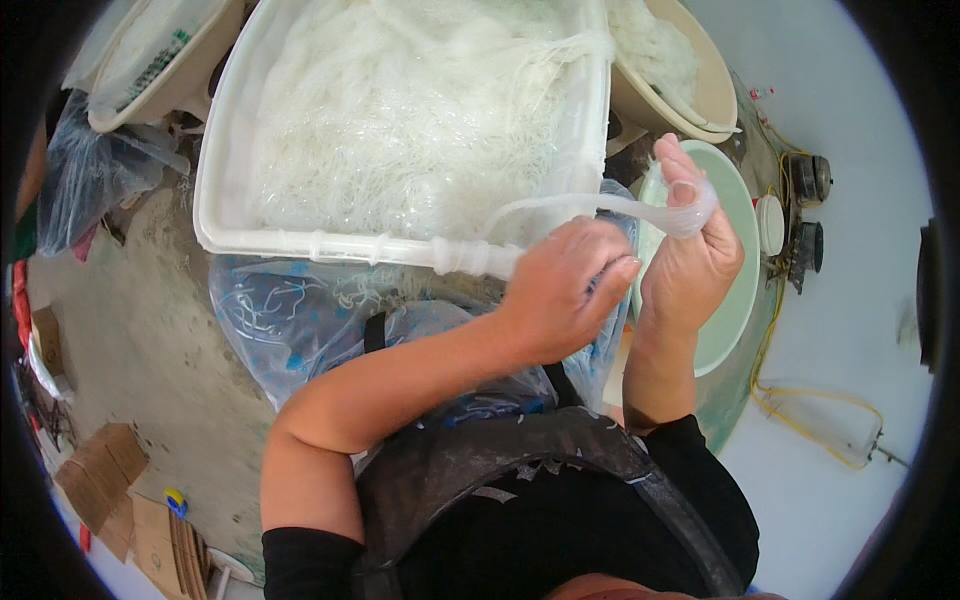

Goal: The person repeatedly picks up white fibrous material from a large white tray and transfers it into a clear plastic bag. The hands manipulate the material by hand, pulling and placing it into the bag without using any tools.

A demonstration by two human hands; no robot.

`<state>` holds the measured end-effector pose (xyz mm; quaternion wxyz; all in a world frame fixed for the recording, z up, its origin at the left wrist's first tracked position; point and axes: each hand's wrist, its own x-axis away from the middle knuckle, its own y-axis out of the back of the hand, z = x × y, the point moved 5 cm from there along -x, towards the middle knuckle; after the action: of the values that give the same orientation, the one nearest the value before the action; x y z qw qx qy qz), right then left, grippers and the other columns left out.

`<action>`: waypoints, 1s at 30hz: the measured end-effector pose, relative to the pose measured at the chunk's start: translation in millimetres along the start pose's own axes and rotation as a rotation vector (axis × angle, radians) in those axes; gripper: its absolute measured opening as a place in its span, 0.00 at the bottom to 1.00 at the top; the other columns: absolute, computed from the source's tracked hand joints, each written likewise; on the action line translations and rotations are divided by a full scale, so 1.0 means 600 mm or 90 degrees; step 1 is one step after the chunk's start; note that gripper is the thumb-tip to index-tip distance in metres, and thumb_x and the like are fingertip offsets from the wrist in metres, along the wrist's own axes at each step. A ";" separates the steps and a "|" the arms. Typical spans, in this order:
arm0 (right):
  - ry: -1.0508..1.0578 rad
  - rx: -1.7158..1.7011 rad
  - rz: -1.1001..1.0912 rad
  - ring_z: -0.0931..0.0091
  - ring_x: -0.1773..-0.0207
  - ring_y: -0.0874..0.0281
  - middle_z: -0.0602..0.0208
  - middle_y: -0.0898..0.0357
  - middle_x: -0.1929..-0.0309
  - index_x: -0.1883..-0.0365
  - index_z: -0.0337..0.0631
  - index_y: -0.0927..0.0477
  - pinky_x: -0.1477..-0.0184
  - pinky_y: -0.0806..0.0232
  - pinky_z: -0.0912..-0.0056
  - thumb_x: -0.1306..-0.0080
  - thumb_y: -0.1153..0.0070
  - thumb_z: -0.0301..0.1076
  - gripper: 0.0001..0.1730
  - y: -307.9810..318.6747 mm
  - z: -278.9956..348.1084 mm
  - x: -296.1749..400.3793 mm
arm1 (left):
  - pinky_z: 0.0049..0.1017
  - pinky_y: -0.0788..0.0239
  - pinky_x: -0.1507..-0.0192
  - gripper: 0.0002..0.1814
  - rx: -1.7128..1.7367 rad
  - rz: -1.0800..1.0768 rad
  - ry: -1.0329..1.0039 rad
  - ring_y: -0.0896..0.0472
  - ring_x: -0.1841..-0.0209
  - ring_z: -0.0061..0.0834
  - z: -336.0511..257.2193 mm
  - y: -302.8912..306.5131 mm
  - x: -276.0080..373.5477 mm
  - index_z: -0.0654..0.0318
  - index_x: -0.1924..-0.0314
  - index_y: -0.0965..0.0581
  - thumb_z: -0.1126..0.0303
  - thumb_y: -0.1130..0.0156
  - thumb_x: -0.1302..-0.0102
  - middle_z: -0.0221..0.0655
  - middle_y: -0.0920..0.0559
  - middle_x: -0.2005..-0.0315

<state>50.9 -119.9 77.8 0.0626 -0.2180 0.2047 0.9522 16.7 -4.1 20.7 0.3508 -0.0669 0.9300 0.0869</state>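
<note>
A bundle of translucent white noodle-like strands [690, 214] is looped around my right hand [686, 262], across the palm by the thumb. From there the bundle stretches left towards a white rectangular tub [214, 180]. A large wet mass of the same fine strands [405, 135] fills the tub. My left hand [574, 289] is at the tub's near right corner, fingers curled and blurred; whether it grips anything cannot be made out. Several small loops of strands [379, 247] are wrapped around the tub's near rim.
A pale green basin [731, 300] stands behind my right hand. Beige tubs with more strands [667, 60] flank the white tub. Clear plastic sheeting [262, 322] hangs below its rim. Cardboard [101, 472] and a tape measure [176, 502] lie on the floor, lower left. A yellow cable [765, 352] runs along the right wall.
</note>
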 end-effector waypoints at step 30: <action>0.008 -0.423 0.008 0.54 0.37 0.39 0.35 0.33 0.45 0.56 0.17 0.29 0.34 0.51 0.56 0.40 0.54 0.34 0.24 0.034 0.022 -0.005 | 0.25 0.26 0.67 0.14 0.634 0.024 0.411 0.22 0.65 0.29 -0.050 -0.027 -0.056 0.66 0.56 0.27 0.62 0.50 0.32 0.37 0.22 0.65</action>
<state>43.9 -133.2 97.5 -0.0193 -0.2313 -0.1154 0.9658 25.5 -24.1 63.0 0.0379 0.0995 0.9196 -0.3782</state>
